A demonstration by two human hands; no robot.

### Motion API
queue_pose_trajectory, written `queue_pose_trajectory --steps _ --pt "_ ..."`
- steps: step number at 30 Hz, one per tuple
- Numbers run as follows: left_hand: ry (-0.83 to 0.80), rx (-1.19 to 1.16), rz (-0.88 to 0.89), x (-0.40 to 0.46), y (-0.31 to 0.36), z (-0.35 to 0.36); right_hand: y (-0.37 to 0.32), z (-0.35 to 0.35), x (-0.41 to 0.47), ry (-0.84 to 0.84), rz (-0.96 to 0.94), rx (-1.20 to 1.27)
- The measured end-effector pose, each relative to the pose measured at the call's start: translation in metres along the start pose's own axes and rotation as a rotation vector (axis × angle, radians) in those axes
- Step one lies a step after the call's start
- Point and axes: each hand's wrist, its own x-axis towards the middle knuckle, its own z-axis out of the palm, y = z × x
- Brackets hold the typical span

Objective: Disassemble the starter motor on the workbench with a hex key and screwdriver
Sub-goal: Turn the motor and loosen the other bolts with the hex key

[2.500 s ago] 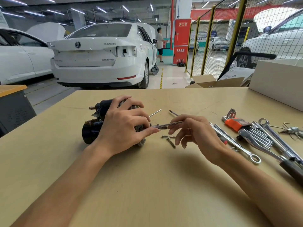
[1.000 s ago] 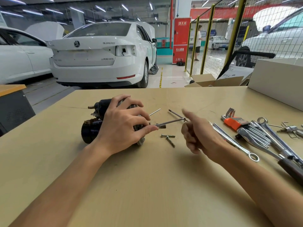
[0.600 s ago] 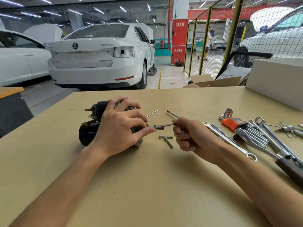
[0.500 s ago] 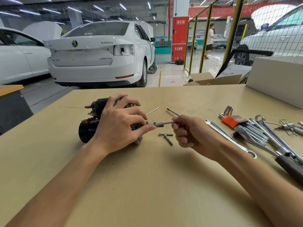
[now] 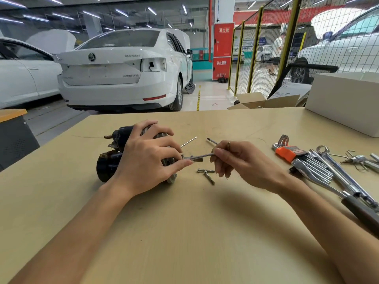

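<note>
The black starter motor lies on its side on the tan workbench. My left hand grips its body from above, fingers curled over it. A thin metal hex key runs from the motor's right end to my right hand, which pinches the key's shaft between thumb and fingertips. Two loose bolts lie on the bench just below the key. A long thin bolt sticks out of the motor's end, pointing back right. A screwdriver tip shows behind my right hand.
An orange hex key holder, several chrome wrenches and a black-handled tool lie at the right. A white box stands at the back right corner. White cars and a yellow mesh fence are beyond the bench.
My right hand, which had let go and pointed a finger a second ago, came back to the hex key and now pinches it with fingers more extended. My left hand stayed on the motor.
</note>
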Motion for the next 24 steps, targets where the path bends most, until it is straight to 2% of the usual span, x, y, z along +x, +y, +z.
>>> queue_pose_trajectory --steps 3,13,16,24 --pt "0.002 -0.004 -0.005 0.0000 0.0002 0.0003 0.0012 0.0024 0.0003 0.043 -0.033 0.010" --pt "-0.021 -0.019 -0.014 0.0004 0.0002 -0.0019 -0.0025 0.0030 0.0026 -0.046 0.308 0.450" --pt "-0.022 -0.017 -0.013 0.0004 0.0003 -0.0021 -0.0035 0.0020 0.0031 -0.044 0.320 0.544" --pt "-0.036 -0.010 -0.010 0.0005 0.0006 -0.0036 0.0018 0.0040 0.0009 0.042 0.237 0.321"
